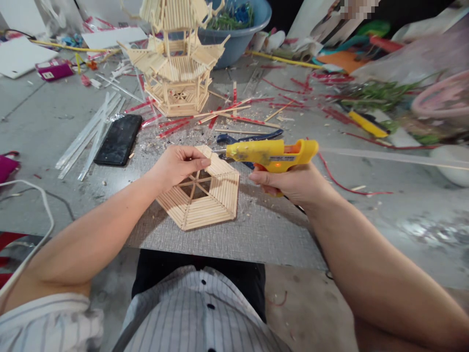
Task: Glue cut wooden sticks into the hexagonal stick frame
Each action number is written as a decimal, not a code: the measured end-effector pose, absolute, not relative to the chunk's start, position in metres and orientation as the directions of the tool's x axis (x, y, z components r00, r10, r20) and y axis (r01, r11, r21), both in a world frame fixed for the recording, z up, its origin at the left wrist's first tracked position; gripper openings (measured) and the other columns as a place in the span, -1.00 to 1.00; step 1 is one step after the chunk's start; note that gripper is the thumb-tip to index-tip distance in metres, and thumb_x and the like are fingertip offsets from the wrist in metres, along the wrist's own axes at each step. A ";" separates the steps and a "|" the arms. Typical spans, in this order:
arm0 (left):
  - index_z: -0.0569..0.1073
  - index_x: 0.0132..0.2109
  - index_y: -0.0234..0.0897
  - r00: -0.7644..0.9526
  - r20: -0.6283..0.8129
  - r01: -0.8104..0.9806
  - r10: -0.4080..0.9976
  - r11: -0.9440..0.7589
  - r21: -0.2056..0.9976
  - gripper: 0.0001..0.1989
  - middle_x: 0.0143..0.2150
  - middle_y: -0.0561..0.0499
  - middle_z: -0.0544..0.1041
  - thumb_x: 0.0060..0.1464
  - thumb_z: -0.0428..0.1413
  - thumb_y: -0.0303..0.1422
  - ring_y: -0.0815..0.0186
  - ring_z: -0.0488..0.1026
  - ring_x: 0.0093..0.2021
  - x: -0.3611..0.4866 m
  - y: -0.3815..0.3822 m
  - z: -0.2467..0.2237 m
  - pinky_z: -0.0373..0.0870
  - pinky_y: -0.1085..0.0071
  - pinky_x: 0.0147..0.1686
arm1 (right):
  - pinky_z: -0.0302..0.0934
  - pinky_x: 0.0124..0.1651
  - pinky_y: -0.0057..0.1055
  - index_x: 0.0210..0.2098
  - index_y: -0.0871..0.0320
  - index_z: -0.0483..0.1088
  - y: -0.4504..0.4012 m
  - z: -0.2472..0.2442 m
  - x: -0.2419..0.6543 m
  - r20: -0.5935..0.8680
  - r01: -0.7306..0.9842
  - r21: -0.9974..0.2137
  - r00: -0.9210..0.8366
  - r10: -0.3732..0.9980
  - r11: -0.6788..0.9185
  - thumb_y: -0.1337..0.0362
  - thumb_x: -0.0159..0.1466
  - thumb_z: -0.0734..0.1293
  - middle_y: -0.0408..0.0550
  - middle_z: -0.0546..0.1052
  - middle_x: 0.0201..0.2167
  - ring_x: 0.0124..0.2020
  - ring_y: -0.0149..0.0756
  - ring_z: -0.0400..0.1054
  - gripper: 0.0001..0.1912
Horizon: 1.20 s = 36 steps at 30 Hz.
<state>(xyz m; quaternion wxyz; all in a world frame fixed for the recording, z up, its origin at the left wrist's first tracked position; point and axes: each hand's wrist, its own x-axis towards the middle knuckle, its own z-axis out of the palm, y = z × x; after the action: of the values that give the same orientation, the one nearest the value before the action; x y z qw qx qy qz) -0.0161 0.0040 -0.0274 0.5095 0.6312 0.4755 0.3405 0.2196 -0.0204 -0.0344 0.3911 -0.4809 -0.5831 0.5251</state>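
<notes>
My right hand [286,183] is wrapped round the grip of a yellow hot glue gun [256,150], whose small orange light is lit. Its metal nozzle points left, close to the fingertips of my left hand [181,166]. Those fingers are pinched together above a hexagonal panel of wooden sticks [212,210]; whatever they hold is too small to make out. Spokes cross the panel's open centre, and it lies flat on the grey table. Part of its upper left side is hidden by my left hand. Blue-handled pliers [252,137] lie partly behind the glue gun.
A tiered stick pagoda [186,68] stands at the back, before a blue basin [234,44]. Left are a black phone [119,139] and clear glue sticks [88,132]. Loose sticks and red plastic strips [176,128] litter the table. A yellow-handled cutter [368,123] lies right.
</notes>
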 end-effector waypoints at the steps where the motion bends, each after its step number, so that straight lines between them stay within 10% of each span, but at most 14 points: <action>1: 0.47 -0.46 -0.35 0.318 -0.049 0.252 0.947 -0.034 0.967 -0.83 -0.66 0.20 0.21 -0.09 0.21 -0.30 0.57 0.07 -0.62 -0.016 0.004 -0.028 0.00 0.53 -0.57 | -0.07 -0.75 -0.48 -0.53 0.06 0.30 -0.020 -0.035 0.220 -0.048 0.150 -0.989 -0.228 0.972 -0.014 0.16 -0.06 0.51 -0.24 0.27 -0.64 -0.73 -0.51 0.07 -0.70; 36: 0.46 -0.43 -0.33 0.300 -0.063 0.256 0.952 -0.017 0.967 -0.81 -0.61 0.16 0.33 -0.06 0.19 -0.27 0.54 0.22 -0.59 -0.018 0.005 -0.029 0.14 0.55 -0.54 | -0.08 -0.77 -0.53 -0.58 0.10 0.32 -0.019 -0.032 0.220 -0.011 0.151 -0.988 -0.176 0.984 0.016 0.12 -0.14 0.53 -0.27 0.29 -0.68 -0.74 -0.55 0.08 -0.67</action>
<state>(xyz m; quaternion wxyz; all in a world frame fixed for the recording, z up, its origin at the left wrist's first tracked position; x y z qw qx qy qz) -0.0182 0.0050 -0.0293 0.5086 0.6256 0.4825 0.3421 0.2199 -0.0187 -0.0322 0.4149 -0.4898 -0.5794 0.5022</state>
